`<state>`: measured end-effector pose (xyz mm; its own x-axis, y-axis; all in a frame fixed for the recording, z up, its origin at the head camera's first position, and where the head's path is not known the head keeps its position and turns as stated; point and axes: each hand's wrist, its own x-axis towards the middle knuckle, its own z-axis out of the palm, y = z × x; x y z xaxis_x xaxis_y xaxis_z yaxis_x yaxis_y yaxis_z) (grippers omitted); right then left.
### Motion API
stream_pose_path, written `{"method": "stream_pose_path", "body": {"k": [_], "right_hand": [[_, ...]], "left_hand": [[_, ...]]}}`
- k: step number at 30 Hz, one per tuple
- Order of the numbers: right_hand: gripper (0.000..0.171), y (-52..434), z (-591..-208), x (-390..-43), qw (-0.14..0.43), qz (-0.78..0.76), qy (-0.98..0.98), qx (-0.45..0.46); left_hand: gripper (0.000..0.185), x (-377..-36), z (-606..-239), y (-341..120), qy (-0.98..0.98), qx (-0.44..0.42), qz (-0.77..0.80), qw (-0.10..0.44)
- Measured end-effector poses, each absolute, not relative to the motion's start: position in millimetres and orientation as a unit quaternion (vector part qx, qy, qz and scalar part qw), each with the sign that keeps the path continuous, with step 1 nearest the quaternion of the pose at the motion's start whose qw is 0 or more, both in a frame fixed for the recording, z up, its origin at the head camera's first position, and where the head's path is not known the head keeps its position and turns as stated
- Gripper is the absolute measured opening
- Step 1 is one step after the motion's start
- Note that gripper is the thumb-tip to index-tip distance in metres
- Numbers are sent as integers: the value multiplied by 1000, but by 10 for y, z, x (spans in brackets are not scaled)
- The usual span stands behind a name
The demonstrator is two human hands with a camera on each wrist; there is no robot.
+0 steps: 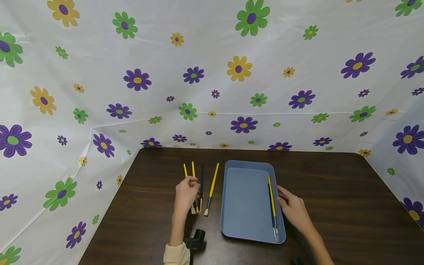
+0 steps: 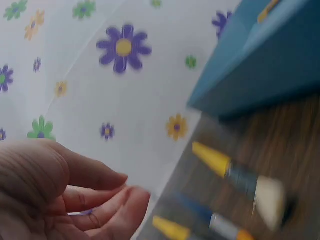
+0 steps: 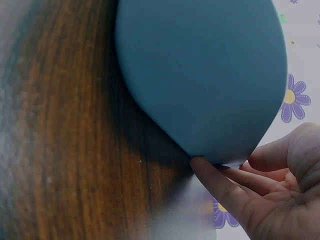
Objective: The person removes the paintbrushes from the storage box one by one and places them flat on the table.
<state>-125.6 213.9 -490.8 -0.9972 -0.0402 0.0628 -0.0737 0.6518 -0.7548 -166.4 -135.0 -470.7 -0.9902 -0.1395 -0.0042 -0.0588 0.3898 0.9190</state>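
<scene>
My left hand (image 1: 186,193) hovers over several paintbrushes lying side by side on the table. In the left wrist view its thumb and fingertips come close together with nothing visible between them. Partly behind that hand are two yellow brushes; next to them lie a dark blue brush (image 1: 202,180) and another yellow brush (image 1: 213,182) with pale bristles. My right hand (image 1: 294,209) holds the right side of a blue-grey tray (image 1: 251,165), thumb at the rim and fingers against the wall. Inside the tray, along its right side, a yellow brush (image 1: 272,198) and a dark blue brush (image 1: 273,221) lie together.
The dark wooden table (image 1: 338,191) runs back to a flowered white sheet (image 1: 212,81) at its rear and sides. A black strap-like piece (image 1: 195,239) shows at my left wrist.
</scene>
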Motion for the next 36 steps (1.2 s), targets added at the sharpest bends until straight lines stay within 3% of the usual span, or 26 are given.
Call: {"method": "stream_pose_path", "body": {"k": [10,36], "right_hand": [[45,2147,-4937,-1266,29,413,-910,29],[44,2162,-4946,-1283,31,409,-911,29]], "left_hand": [[22,-1635,-4665,-933,-773,-32,-634,-3],[22,-1513,-4713,-503,-789,-94,-605,-46]]}}
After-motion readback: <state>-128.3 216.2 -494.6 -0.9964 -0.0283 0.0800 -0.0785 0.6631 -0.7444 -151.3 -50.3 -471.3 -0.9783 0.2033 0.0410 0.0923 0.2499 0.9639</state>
